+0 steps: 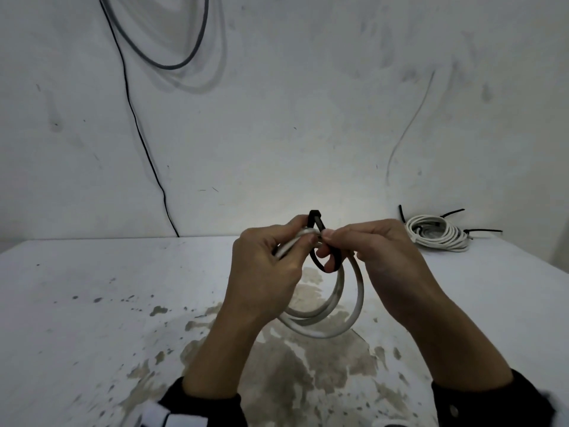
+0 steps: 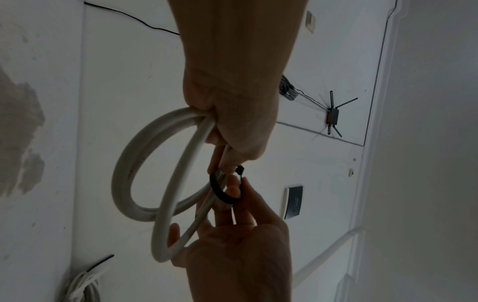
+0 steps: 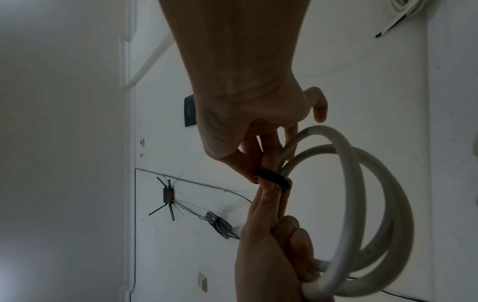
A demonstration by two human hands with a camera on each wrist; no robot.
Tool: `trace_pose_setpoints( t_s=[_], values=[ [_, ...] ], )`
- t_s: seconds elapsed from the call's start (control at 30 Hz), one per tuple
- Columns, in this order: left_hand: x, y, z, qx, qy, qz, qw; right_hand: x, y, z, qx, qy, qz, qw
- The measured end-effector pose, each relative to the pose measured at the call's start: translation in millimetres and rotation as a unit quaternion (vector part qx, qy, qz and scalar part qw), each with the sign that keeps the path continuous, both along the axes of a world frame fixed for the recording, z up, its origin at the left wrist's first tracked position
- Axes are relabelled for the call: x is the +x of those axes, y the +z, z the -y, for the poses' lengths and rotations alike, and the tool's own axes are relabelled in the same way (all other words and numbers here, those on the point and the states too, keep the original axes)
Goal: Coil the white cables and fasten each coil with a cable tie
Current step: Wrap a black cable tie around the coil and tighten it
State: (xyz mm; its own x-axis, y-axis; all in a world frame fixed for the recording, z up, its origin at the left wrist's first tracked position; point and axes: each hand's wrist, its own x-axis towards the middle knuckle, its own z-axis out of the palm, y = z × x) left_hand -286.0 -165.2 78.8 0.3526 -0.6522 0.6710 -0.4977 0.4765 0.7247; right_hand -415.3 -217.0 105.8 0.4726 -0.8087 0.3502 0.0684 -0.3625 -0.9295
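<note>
No legible text, brand or number anywhere. Faint print along the white cable [image 3: 383,241] too blurred to read. Small marking on the dark wall panel [image 2: 293,201] likewise unreadable.

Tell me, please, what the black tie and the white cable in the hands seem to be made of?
Black cable tie: probably nylon plastic, matte; it bends in a smooth, springy loop without creasing.
White cable: likely a rubbery plastic jacket with a slight sheen; it holds round, stiff coils, and faint print shows along it in the right wrist view.

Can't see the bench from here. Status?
Left hand grips coil. Right hand pinches black tie, looped round it, not cinched. Nothing in the way.
</note>
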Motion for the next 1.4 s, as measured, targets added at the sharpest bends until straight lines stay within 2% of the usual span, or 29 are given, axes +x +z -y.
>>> trace_pose_setpoints(
  t_s=[0.13,0.4,0.6,0.83,0.9,1.03,1.1,1.27,1.4],
  values=[
    [4,-3,1,-0.019,0.003,0.043,0.999,1,1,-2,0.021,-0.012,0.001,1.000],
    [4,-5,2,-0.063,0.064,0.140,0.986,3,4,-6,0.083,0.003,0.026,0.996],
    [9,2,-3,-0.105,0.089,0.211,0.968,3,5,-5,0.112,0.048,0.049,0.991],
    [7,1,-1,-0.111,0.071,0.235,0.963,4,4,-4,0.136,0.088,0.107,0.981],
    [8,1,0,-0.107,0.053,0.230,0.966,4,3,-3,0.132,0.082,0.098,0.983],
    [11,-2,1,-0.073,0.030,0.192,0.978,0,2,1,0.101,0.013,0.060,0.993],
    [10,-4,1,-0.057,0.017,0.183,0.981,0,2,0,0.097,0.023,0.035,0.994],
    [10,0,-1,-0.037,-0.010,0.178,0.983,-5,2,9,0.211,0.076,0.060,0.973],
    [10,3,-4,-0.013,-0.038,0.201,0.979,-8,2,17,0.266,0.045,0.111,0.957]
  ],
)
